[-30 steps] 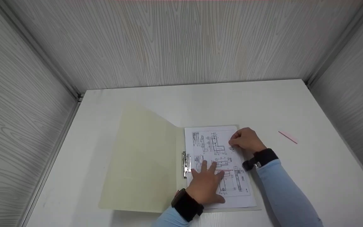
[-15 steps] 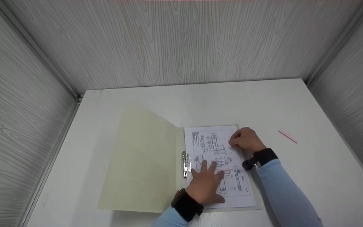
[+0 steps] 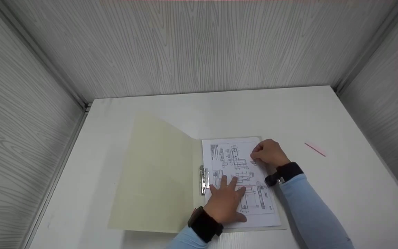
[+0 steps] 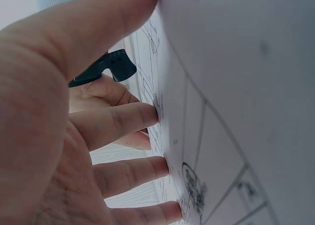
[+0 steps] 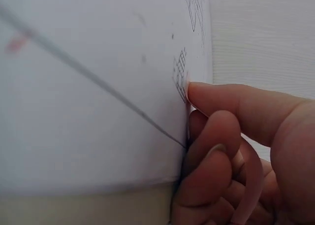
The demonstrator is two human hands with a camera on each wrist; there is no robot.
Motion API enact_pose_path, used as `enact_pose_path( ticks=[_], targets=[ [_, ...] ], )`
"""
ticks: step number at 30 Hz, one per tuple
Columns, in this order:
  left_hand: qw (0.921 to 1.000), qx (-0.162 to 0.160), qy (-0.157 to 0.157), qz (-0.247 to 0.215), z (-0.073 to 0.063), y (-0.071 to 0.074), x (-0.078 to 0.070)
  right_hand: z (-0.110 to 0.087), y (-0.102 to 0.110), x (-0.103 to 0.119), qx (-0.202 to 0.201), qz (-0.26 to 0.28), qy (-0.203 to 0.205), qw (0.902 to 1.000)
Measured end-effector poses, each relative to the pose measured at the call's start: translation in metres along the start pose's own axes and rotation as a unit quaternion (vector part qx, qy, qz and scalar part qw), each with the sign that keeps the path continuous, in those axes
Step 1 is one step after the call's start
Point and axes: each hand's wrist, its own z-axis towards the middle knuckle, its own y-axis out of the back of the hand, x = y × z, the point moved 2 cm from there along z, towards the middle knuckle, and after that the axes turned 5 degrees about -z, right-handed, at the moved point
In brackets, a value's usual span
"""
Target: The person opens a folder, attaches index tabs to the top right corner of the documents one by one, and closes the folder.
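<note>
A sheet of paper printed with technical drawings [image 3: 226, 152] lies in the right half of an open pale yellow file folder [image 3: 157, 180]. My left hand [image 3: 225, 204] rests on its lower part with fingers spread, the fingertips touching the paper in the left wrist view. Higher up, my right hand [image 3: 269, 152] pinches the sheet's right edge between thumb and curled fingers. In the right wrist view the thumb [image 5: 211, 94] is on the printed face, and a thin pinkish strip [image 5: 251, 180] curves beside the fingers. A thin red line [image 3: 245, 186] crosses the drawing near my left fingertips.
A metal lever clip [image 3: 203, 180] sits along the folder's spine. The folder's cover stands raised at the left. A small pinkish piece with a red edge [image 3: 315, 149] lies on the white table [image 3: 351, 193] at the right. Wood-grain panels [image 3: 192, 48] surround the table.
</note>
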Motion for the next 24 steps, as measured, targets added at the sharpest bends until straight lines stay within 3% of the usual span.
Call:
enact_pose_path(
  ticks=[24],
  targets=[
    [1.0,-0.004,0.0,-0.004,-0.0006,-0.0004,0.0001,0.0014,0.0004,-0.0012,0.008,0.005,-0.009,0.9999]
  ],
)
